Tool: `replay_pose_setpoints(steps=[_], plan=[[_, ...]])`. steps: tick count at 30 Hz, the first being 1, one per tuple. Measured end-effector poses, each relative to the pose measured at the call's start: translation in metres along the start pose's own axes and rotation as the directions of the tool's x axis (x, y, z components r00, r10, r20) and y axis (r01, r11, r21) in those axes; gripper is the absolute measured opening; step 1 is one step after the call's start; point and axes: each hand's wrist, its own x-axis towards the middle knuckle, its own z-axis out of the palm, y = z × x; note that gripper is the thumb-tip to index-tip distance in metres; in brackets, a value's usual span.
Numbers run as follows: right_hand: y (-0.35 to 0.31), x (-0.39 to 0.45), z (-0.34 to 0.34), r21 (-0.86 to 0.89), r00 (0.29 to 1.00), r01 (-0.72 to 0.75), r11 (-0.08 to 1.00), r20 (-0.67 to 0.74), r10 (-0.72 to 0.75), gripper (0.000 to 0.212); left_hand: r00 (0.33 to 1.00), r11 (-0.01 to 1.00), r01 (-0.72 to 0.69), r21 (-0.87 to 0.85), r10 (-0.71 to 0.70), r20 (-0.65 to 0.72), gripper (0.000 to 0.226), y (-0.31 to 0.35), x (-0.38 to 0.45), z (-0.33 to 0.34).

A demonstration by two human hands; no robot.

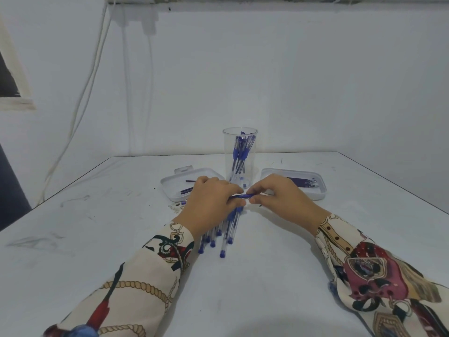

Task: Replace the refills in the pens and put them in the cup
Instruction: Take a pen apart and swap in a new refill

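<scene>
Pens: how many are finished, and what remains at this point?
Done: several pens stand in the clear cup. In hand: both hands, left and right, pinch one blue pen. Left: a bunch of pens lies on the table.

Your way to the cup [240,154] runs between two trays [170,188] [320,193]; table [340,227] edges lie open.

White table against white wall
Scuffed tabletop [102,215]; wall [291,81]; cables [97,69] hanging left; window frame [14,76] far left.
</scene>
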Motion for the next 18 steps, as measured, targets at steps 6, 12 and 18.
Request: replay_pose_setpoints(steps=[6,12,18], plan=[[-0.0066,-0.0044,-0.0051,0.056,1.000,-0.006,0.998,-0.011,0.006,0.016,0.999,0.999,0.018,-0.035,-0.016,0.046,0.020,0.0053,-0.0004,0.0017],[-0.0053,-0.0045,-0.0048,0.061,1.000,-0.004,0.998,-0.012,0.004,0.016,0.996,1.000,0.012,-0.012,-0.011,0.085,0.024,0.0097,0.0011,0.0013],[-0.0047,-0.0052,-0.0061,0.070,1.000,-0.007,0.998,-0.011,0.008,0.014,0.996,0.995,-0.079,0.062,0.077,0.035,0.027,0.0068,-0.0024,0.0029]])
